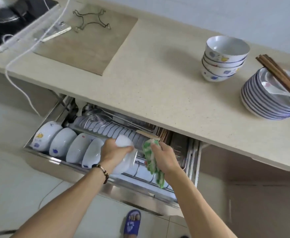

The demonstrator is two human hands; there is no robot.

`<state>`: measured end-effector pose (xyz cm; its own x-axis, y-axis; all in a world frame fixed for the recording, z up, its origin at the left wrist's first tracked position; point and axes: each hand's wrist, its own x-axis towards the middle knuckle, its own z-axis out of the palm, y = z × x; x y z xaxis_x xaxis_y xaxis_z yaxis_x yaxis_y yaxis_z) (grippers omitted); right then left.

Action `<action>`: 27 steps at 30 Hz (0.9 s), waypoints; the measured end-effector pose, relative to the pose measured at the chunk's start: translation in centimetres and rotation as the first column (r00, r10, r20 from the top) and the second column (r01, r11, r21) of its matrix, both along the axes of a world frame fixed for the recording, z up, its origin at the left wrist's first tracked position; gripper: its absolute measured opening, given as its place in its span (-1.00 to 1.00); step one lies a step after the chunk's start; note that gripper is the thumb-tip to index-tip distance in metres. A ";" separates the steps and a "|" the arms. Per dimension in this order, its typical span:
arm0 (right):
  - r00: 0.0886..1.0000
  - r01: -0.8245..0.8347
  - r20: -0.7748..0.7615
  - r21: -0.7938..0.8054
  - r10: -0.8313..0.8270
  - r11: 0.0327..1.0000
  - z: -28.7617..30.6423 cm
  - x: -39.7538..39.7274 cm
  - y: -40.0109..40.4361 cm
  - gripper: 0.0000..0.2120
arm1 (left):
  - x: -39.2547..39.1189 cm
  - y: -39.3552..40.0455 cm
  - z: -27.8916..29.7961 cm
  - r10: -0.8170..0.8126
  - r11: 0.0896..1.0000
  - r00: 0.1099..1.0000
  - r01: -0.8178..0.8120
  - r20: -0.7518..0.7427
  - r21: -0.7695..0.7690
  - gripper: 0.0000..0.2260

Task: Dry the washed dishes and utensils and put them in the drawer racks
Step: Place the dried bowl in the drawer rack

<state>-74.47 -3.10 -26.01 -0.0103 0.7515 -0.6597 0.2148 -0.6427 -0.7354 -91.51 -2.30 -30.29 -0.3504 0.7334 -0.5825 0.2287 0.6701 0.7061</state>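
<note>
Bowl (125, 154) hung on its side over the drawer rack (140, 170), gripped in the left hand (114, 151), fingers curled round its base, mouth facing right. It sat just right of the racked bowls (67, 145), w/ free wire slots right below. Right hand (163, 155), near its rim, was clenched on the green cloth (152, 159), so the left looked nearer for the drop-in.

A single head-worn wide-angle camera looks steeply down from standing height. The countertop (158, 86) crosses the upper frame, the open drawer (106, 176) sits at centre, both forearms reaching in from the bottom edge.
</note>
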 end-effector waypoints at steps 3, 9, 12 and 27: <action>1.000 0.001 0.002 -0.026 -0.001 1.000 -1.7 -0.7 0.0 -0.77 | -1.3 0.3 -2.2 0.001 1.000 0.999 -0.002 -0.033 -0.027 -0.74; 1.000 -0.026 0.002 -0.093 0.027 0.995 -4.7 -1.7 -0.1 -0.78 | -2.6 0.5 -5.3 -0.032 0.998 0.995 0.027 -0.098 -0.052 -0.75; 1.000 -0.020 -0.009 -0.100 0.019 0.995 -5.9 -2.3 -0.1 -0.80 | -3.1 0.5 -6.3 -0.038 0.997 0.993 0.029 -0.115 -0.075 -0.76; 0.998 0.037 -0.048 -0.138 -0.044 0.990 -7.6 -3.0 0.0 -0.68 | -4.8 0.5 -10.3 -0.206 0.955 0.963 0.159 -0.175 -0.249 -0.58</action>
